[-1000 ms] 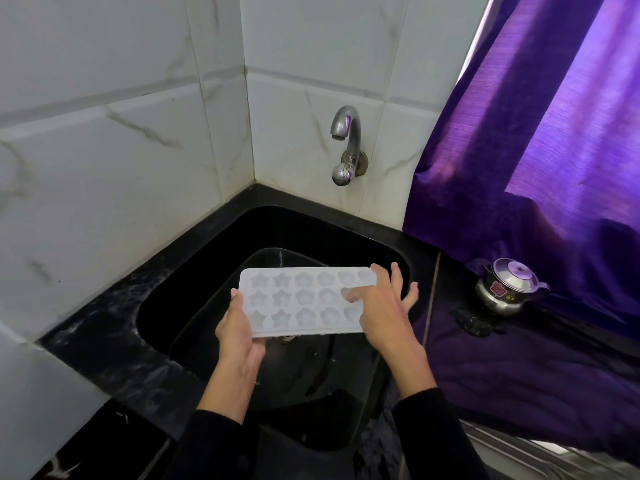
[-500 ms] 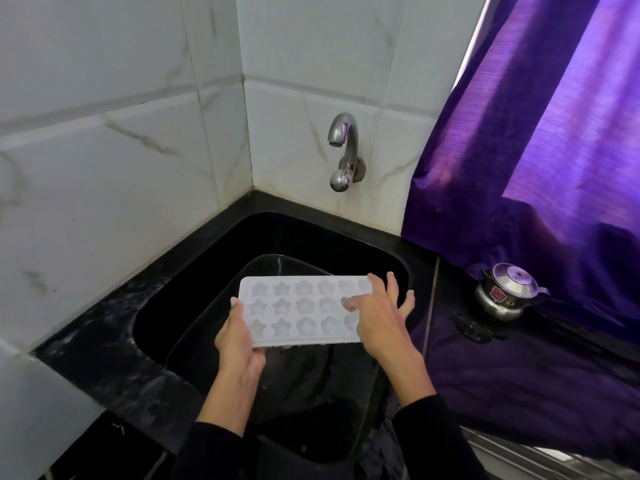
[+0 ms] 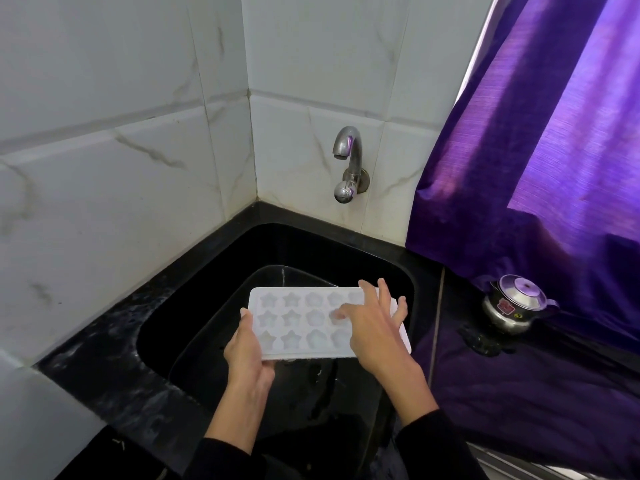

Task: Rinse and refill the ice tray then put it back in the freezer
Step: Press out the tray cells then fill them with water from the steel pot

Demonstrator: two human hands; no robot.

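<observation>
Over the black sink (image 3: pixel 194 306), closest to the camera, two dark sleeves lead forward to bare hands that carry the ice tray (image 3: pixel 298 323) roughly level above the basin. The left hand (image 3: pixel 247 355) clamps the tray's near-left corner, thumb on the top face and the other fingers hidden under it. The right hand (image 3: pixel 372 327) lies over the tray's right part, its fingers (image 3: pixel 382 289) spread wide and its thumb tip pressing into one of the middle-row moulds; whether it grips the far edge cannot be told. The star and flower cavities look empty and pale. Compared with half a second ago the tray sits much where it was, held over the basin, and the right thumb has stayed in the same region of cavities, so this reads as rubbing the moulds clean rather than carrying the tray anywhere. Beyond the hands, a dark tub rests in the sink. Farther back the tap (image 3: pixel 348 161) juts from the tiled wall (image 3: pixel 138 98), with no visible stream, and the tray is short of its spout. Rinsing proper and refilling likely still lie ahead. On the bench to the right stands a small steel kettle (image 3: pixel 516 303) by the purple curtain (image 3: pixel 554 150).
</observation>
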